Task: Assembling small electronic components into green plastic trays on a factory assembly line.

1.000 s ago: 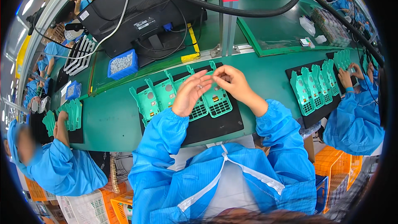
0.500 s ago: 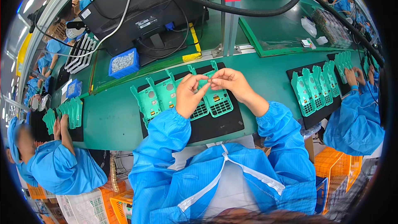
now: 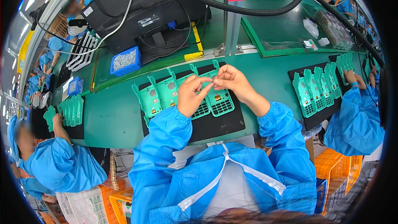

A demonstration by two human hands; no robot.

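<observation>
My left hand (image 3: 192, 95) and my right hand (image 3: 235, 84) meet fingertip to fingertip over a row of green plastic housings (image 3: 167, 90). Thumbs and forefingers are pinched together around something dark and tiny, too small to name. The housings stand side by side on a black mat (image 3: 226, 129); each has a grid of square openings at its near end and a raised tab at its far end. My hands hide parts of the middle and right housings. Blue sleeves cover both forearms.
Beyond the mat are a blue bin (image 3: 125, 61) of small pale parts, a black monitor (image 3: 145, 16) and a metal post (image 3: 233, 25). To the right, more green housings (image 3: 315, 89) rest on another mat. Co-workers sit on both sides; a thick black cable (image 3: 248, 10) hangs overhead.
My hands hold nearly the same pose, fingertips still together. The whole view has shifted slightly. At the left, one of the co-worker's hands has moved from the housings.
</observation>
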